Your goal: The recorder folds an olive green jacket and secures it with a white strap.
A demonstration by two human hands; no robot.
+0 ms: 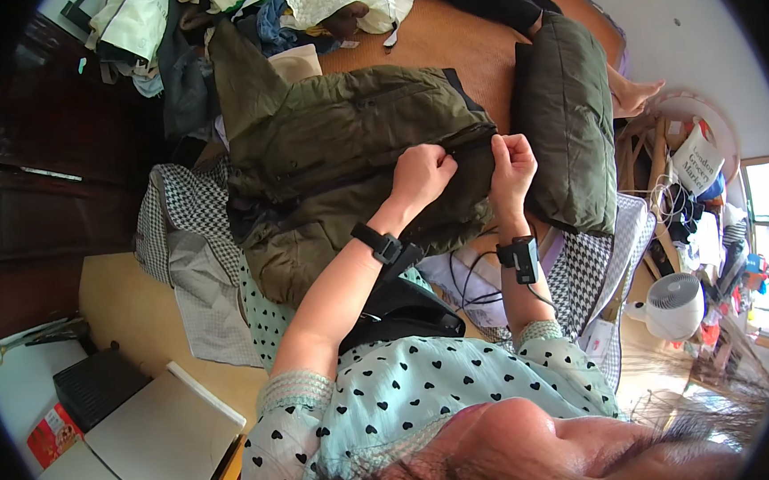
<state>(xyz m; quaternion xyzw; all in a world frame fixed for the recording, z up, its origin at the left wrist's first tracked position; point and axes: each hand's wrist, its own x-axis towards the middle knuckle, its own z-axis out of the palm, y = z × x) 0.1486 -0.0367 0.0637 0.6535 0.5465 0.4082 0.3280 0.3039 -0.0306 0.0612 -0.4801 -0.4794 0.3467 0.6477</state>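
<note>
Bed: orange-brown mat (447, 44), black-and-white houndstooth cloth (187, 198) along the near side. Olive jacket (333, 145) lay spread across the bed's middle, one sleeve toward the far side. Heaped clothes (341, 2) beyond it; plump olive cushion (571, 124) just right, another person's bare foot (637, 96) past that. Dark wooden cabinet (52, 201) stood left; white fan (674, 306) and bright window (764, 213) right.

Containers: white printed bag (698, 163) at right, contents hidden. Black ridged box (101, 389) lower left, inside not discernible; red packet (55, 435) beside it.

Left hand (423, 175) was curled closed, gripping the jacket's front edge. Right hand (511, 164) pinched the same edge near its right end, fingertips together.
</note>
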